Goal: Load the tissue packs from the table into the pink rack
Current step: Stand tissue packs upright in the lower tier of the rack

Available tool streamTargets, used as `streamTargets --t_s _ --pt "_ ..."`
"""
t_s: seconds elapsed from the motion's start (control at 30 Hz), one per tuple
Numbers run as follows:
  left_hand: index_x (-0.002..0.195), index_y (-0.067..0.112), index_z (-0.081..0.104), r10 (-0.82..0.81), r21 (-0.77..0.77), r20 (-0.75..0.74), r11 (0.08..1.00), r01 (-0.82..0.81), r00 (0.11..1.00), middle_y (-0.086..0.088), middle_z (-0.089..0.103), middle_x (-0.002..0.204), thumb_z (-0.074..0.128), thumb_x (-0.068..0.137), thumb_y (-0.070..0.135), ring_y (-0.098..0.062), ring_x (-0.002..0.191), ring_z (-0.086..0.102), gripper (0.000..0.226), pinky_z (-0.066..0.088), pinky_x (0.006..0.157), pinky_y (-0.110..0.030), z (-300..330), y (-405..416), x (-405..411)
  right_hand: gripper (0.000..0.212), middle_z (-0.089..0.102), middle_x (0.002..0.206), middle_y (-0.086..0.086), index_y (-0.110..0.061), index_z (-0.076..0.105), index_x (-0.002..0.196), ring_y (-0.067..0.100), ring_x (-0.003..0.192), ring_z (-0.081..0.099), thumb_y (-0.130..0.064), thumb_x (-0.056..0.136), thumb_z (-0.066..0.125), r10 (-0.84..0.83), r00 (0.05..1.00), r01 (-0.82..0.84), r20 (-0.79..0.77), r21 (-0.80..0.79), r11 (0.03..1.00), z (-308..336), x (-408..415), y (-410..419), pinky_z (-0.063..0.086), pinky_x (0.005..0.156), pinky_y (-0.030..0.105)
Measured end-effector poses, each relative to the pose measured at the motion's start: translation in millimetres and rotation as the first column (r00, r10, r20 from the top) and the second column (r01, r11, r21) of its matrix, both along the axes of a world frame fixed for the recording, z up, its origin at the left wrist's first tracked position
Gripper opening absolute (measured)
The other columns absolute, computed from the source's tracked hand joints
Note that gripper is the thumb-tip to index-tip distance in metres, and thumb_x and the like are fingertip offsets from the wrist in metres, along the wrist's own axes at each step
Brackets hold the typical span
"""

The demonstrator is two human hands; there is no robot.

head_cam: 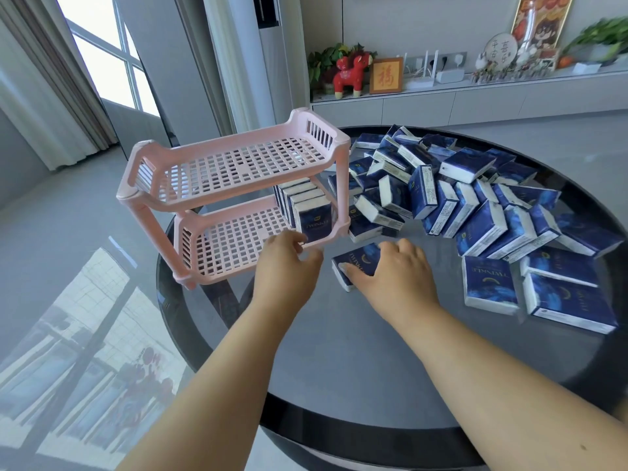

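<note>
Pink rack [234, 171] on left edge of round dark surface [356, 351], two tiers. Top tier bare; bottom tier holds a row of blue tissue packs [302, 202] standing upright at its right end, left part bare. Loose pile of packs [475, 205] spread across far and right of surface. Right hand [394, 270] grips one flat pack [356, 265], fingers wrapped over it. Left hand [285, 263] at rack's lower front rim, fingers loosely curled, holding nothing.
</note>
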State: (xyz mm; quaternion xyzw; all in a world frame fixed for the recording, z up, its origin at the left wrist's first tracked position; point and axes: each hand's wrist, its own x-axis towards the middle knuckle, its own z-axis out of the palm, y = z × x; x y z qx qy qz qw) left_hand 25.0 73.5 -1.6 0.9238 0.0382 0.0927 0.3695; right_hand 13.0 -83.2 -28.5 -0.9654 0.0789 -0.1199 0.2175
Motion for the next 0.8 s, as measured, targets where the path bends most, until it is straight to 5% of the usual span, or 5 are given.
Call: streamTargets --t_s 0.1,0.2,0.47,0.63,0.8 --pt "0.098 0.005 0.067 -0.046 0.122 -0.096 0.991 0.058 0.994 -0.02 0.063 0.109 0.049 0.094 0.041 -0.035 0.102 0.055 0.04 0.043 0.087 -0.039 -15.7 -1.6 -6.7 0.058 0.054 0.108 0.008 -0.009 0.054 0.102 0.027 0.108 0.045 -0.062 0.078 0.061 0.055 0.998 -0.057 0.025 0.062 0.996 0.1 0.3 0.5 0.035 0.088 0.033" --pt "0.116 0.02 0.068 -0.092 0.198 -0.134 0.973 0.117 0.987 -0.008 0.056 0.12 0.041 0.099 0.043 -0.029 0.121 0.04 0.04 0.028 0.101 -0.033 -19.1 -7.6 -15.9 0.047 0.052 0.092 0.003 -0.012 0.049 0.089 0.025 0.097 0.047 -0.054 0.078 0.067 0.101 0.992 -0.111 0.072 0.147 0.983 0.1 0.1 0.7 0.034 0.074 0.031" --pt "0.104 0.021 0.067 -0.121 0.204 -0.08 0.97 0.135 0.989 -0.003 0.06 0.113 0.039 0.101 0.033 -0.03 0.111 0.046 0.031 0.034 0.092 -0.035 -29.7 -15.6 -22.7 0.027 0.054 0.081 -0.005 -0.016 0.05 0.087 0.017 0.077 0.051 -0.038 0.086 0.065 0.161 0.985 -0.173 0.066 0.286 0.943 4.7 -0.8 -2.2 0.033 0.062 0.029" --pt "0.106 0.025 0.067 -0.136 0.111 -0.019 0.984 0.138 0.99 0.003 0.061 0.112 0.045 0.099 0.03 -0.024 0.108 0.046 0.023 0.036 0.092 -0.033 -32.0 -15.7 -22.6 0.037 0.058 0.106 -0.005 -0.019 0.059 0.114 0.016 0.1 0.055 -0.045 0.087 0.061 0.213 0.977 -0.211 0.026 0.302 0.93 3.4 -0.4 -0.5 0.039 0.076 0.026" --pt "0.109 0.024 0.062 -0.127 0.003 0.034 0.992 0.126 0.991 0.01 0.061 0.108 0.053 0.097 0.029 -0.016 0.108 0.046 0.016 0.038 0.091 -0.03 -31.2 -16.0 -27.2 0.016 0.057 0.089 -0.008 -0.024 0.057 0.085 0.013 0.083 0.053 -0.039 0.089 0.06 0.302 0.953 -0.295 0.022 0.292 0.91 1.4 1.2 -3.2 0.036 0.065 0.027"
